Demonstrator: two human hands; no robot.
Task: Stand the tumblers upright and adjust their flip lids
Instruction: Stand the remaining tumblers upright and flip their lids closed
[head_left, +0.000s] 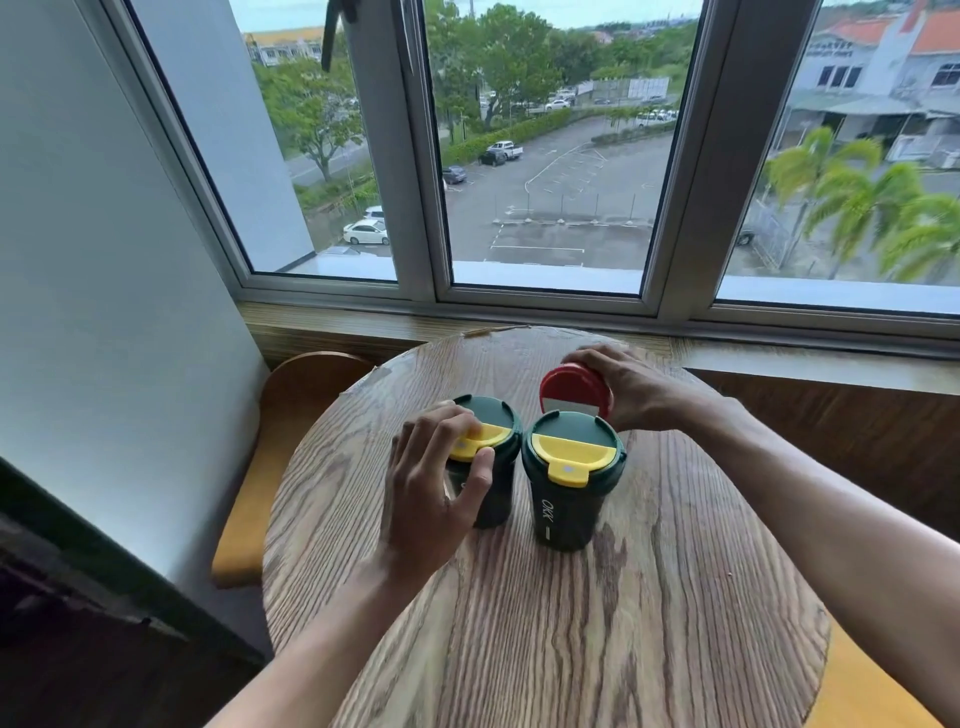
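Note:
Three tumblers stand upright on the round wooden table (545, 623). The left green tumbler (496, 488) has a yellow flip lid (485, 439); my left hand (436, 493) pinches that lid between thumb and fingers. The middle green tumbler (569, 499), marked OKK, stands free with its yellow flip lid (574, 452) lying flat. Behind it a red-lidded tumbler (571, 389) is mostly hidden; my right hand (628, 387) grips its lid from the right, fingers curled over the rim.
The table stands against a wooden window sill (363, 325) below large windows. A wooden chair with a yellow cushion (244, 519) is at the left, and another yellow seat (872, 691) at the lower right. A grey wall (104, 260) closes the left side.

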